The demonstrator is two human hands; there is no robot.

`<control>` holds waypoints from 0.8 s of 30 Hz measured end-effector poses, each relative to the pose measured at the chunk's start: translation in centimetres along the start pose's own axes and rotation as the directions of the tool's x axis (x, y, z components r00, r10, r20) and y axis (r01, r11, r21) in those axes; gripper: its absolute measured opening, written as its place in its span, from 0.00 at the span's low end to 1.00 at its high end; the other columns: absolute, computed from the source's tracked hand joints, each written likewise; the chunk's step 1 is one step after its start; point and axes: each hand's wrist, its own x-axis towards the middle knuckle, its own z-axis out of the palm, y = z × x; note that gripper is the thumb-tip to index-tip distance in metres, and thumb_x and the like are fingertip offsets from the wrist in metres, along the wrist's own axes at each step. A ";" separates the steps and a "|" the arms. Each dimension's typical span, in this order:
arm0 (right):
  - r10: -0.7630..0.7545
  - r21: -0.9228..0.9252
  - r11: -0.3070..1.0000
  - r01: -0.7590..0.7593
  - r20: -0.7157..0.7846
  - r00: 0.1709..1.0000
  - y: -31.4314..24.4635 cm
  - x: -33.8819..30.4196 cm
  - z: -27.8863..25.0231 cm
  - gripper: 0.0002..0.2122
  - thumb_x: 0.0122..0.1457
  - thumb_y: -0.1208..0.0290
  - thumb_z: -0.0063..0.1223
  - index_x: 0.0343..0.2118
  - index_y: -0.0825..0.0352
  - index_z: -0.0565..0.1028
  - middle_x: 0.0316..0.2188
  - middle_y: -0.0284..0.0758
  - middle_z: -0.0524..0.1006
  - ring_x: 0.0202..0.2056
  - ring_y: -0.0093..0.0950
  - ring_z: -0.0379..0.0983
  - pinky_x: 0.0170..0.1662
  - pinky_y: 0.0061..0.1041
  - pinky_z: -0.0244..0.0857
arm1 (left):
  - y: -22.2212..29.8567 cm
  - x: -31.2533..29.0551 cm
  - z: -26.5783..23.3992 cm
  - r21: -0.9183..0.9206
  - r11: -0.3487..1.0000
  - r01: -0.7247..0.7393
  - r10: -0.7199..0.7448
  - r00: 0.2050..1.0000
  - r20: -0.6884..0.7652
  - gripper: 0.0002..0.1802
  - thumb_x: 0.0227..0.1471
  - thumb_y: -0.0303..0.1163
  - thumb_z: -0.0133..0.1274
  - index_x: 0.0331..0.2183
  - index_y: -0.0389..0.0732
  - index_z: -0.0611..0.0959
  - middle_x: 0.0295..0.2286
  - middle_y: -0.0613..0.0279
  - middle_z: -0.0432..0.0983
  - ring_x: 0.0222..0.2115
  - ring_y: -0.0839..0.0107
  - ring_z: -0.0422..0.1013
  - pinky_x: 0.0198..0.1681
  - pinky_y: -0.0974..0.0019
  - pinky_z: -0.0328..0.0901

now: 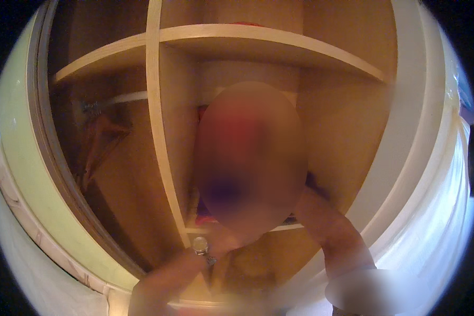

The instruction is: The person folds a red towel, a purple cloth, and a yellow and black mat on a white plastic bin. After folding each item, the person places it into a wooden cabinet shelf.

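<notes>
Both my arms reach into a middle compartment of a wooden cupboard (173,131). My left hand (227,237), with a watch (200,245) on its wrist, is at the front edge of the compartment's shelf. To the right, my right hand (309,206) reaches in over the same edge. A large blurred oval covers the fingers of both hands and most of what lies between them. Red and dark blue patches show through the blur. At its lower left a bit of red and blue material (203,215) sticks out. Beside my right hand is a dark blue piece (317,184).
An upright divider (154,79) separates this compartment from a darker one with a pale rail (129,97) and a brown hanging thing (97,139). Above runs a shelf edge (263,34), with something red (247,23) on it. White curtain-like cloth (432,221) hangs at the right.
</notes>
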 end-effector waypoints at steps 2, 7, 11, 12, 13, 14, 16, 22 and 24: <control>-0.007 0.011 1.000 0.009 -0.160 0.987 5.5 -1.6 -0.3 0.14 0.60 0.58 0.59 0.38 0.66 0.82 0.39 0.39 0.83 0.39 0.31 0.79 0.44 0.32 0.72 | 1.1 1.6 1.8 -0.006 0.999 -0.051 0.051 0.998 -0.022 0.26 0.64 0.41 0.47 0.59 0.37 0.73 0.60 0.49 0.68 0.65 0.58 0.60 0.71 0.47 0.44; 0.042 -0.034 0.998 -0.047 -0.123 0.991 1.6 -0.5 -1.3 0.24 0.67 0.48 0.50 0.45 0.69 0.78 0.43 0.39 0.81 0.44 0.30 0.76 0.50 0.32 0.69 | 0.0 0.1 2.4 -0.041 0.999 -0.030 0.030 0.999 -0.014 0.26 0.64 0.40 0.48 0.59 0.37 0.74 0.60 0.48 0.68 0.64 0.58 0.61 0.71 0.47 0.44; 0.304 -0.058 0.951 -0.302 0.023 0.952 0.3 0.3 -2.4 0.30 0.66 0.41 0.46 0.51 0.67 0.78 0.49 0.42 0.79 0.50 0.34 0.74 0.56 0.33 0.65 | 0.1 0.2 2.0 -0.055 0.998 -0.042 0.041 0.999 -0.016 0.27 0.63 0.40 0.48 0.59 0.37 0.74 0.60 0.47 0.67 0.64 0.57 0.61 0.71 0.46 0.45; 0.350 -0.090 0.933 -0.348 0.012 0.936 2.4 0.4 -3.2 0.31 0.65 0.40 0.46 0.53 0.66 0.77 0.50 0.42 0.79 0.52 0.35 0.74 0.57 0.34 0.64 | 0.5 1.1 1.8 -0.079 0.995 -0.058 0.055 0.998 -0.039 0.27 0.63 0.40 0.48 0.59 0.37 0.74 0.60 0.47 0.68 0.64 0.57 0.61 0.70 0.46 0.45; 0.379 -0.104 0.921 -0.376 0.013 0.925 2.8 0.8 -3.0 0.32 0.65 0.38 0.46 0.55 0.66 0.77 0.52 0.43 0.78 0.54 0.36 0.73 0.59 0.34 0.63 | 0.7 1.1 1.6 -0.091 0.994 -0.056 0.053 0.998 -0.042 0.27 0.63 0.39 0.49 0.59 0.37 0.74 0.60 0.47 0.68 0.64 0.57 0.62 0.70 0.46 0.45; 0.354 -0.171 0.925 -0.341 0.053 0.934 3.3 0.9 -3.0 0.33 0.64 0.38 0.46 0.55 0.66 0.76 0.54 0.43 0.78 0.55 0.36 0.72 0.60 0.35 0.62 | 0.8 1.1 1.5 -0.102 0.993 -0.056 0.051 0.998 -0.046 0.27 0.63 0.39 0.49 0.59 0.37 0.74 0.60 0.47 0.68 0.64 0.57 0.62 0.70 0.46 0.45; 0.292 -0.288 0.927 -0.241 0.150 0.945 2.2 1.3 -2.5 0.34 0.64 0.36 0.46 0.57 0.65 0.75 0.57 0.44 0.76 0.59 0.37 0.69 0.62 0.35 0.59 | 0.5 0.6 2.1 -0.100 0.994 -0.045 0.039 0.998 -0.055 0.27 0.63 0.39 0.49 0.59 0.36 0.74 0.60 0.47 0.68 0.63 0.57 0.62 0.70 0.46 0.46; 0.370 -0.180 0.929 -0.325 0.381 0.847 1.2 1.6 -3.2 0.39 0.61 0.34 0.49 0.63 0.67 0.69 0.63 0.44 0.68 0.65 0.38 0.61 0.67 0.37 0.53 | 0.7 0.6 1.4 -0.109 0.992 -0.060 0.052 0.996 -0.075 0.27 0.63 0.39 0.49 0.59 0.35 0.73 0.60 0.47 0.68 0.63 0.57 0.62 0.70 0.45 0.46; 0.306 -0.094 0.952 -0.292 0.333 0.892 1.2 1.9 -2.3 0.40 0.60 0.36 0.52 0.63 0.68 0.67 0.63 0.44 0.68 0.65 0.38 0.61 0.67 0.37 0.52 | 0.6 0.7 1.3 -0.118 0.991 -0.067 0.058 0.995 -0.082 0.27 0.63 0.38 0.49 0.59 0.35 0.72 0.60 0.47 0.67 0.63 0.57 0.62 0.70 0.44 0.46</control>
